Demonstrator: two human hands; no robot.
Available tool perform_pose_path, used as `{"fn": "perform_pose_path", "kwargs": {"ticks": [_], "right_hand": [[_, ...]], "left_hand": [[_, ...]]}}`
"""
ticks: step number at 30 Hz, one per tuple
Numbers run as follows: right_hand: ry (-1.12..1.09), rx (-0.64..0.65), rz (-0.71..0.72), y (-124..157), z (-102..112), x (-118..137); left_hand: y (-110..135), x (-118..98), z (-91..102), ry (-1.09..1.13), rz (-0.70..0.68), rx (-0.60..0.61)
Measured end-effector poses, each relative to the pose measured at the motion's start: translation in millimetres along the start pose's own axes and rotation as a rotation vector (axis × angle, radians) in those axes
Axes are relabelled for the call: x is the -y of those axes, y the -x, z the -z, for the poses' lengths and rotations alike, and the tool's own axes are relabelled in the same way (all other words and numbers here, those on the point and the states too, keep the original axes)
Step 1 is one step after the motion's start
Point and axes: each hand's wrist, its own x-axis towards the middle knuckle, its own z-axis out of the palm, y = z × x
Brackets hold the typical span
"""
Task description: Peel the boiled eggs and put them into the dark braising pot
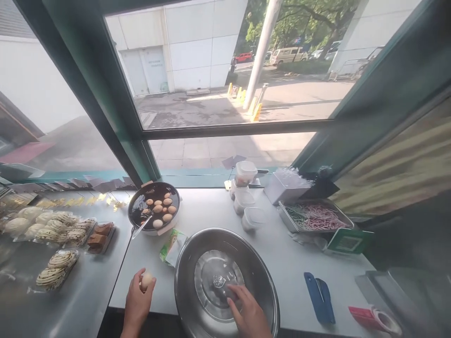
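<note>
My left hand [137,300] is at the counter's front edge and holds a pale egg [146,280] between fingers and thumb. My right hand [246,310] rests on a large round steel lid [225,281], its fingers at the knob [219,281] in the lid's middle. Behind the left hand stands a dark pot of brown liquid [154,212] with several eggs floating in it. A ladle handle [141,227] leans out of the pot toward me.
A green packet [172,246] lies between pot and lid. Stacked plastic tubs [244,188] and a steel tray of straws [314,217] sit at the back right. Blue tongs [320,296] and a QR sign [348,241] lie right. Wrapped buns [52,225] fill the left counter.
</note>
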Motion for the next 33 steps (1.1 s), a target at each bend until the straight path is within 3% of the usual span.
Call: {"fn": "perform_pose_path", "kwargs": {"ticks": [6,11,20,26,33], "right_hand": [[-0.082,-0.005,-0.034,3,5,6],[-0.124,-0.021,-0.038,-5,9,11],[-0.132,0.095,-0.074,-15,12,13],[-0.18,-0.017,-0.098,-15,7,24],[-0.144,0.098,-0.103,-23,10,17]], "left_hand": [[-12,14,-7.7,-0.174,-0.17,-0.106],[-25,28,-5.9,-0.241,-0.187,-0.138],[-38,47,0.4,-0.283,-0.269,0.009],[-40,42,5.4,-0.207,-0.295,0.057],[-41,46,3.6,-0.072,-0.183,0.042]]}}
